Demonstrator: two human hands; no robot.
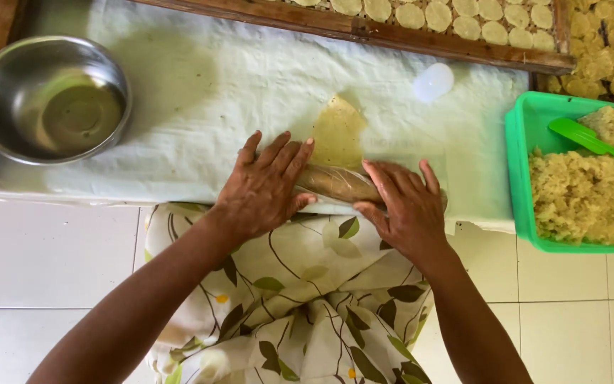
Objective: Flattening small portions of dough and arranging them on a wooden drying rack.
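Observation:
My left hand (264, 188) and my right hand (406, 206) press flat, fingers spread, on a brown rolling pin (339, 183) wrapped in clear plastic. The pin lies across the near edge of a pale cloth-covered board (200, 92). Just beyond the pin, a thin flattened sheet of yellowish dough (337, 131) lies under a clear plastic film. Neither hand grips; both palms rest on top of the pin, one at each end.
A steel bowl (51, 99) sits at the far left. A green tub (534, 178) of crumbly yellow dough with a green spatula (588, 139) stands at the right. A wooden tray (364, 30) of round dough discs lies behind, near a small white cap (433, 82). White floor tiles lie below.

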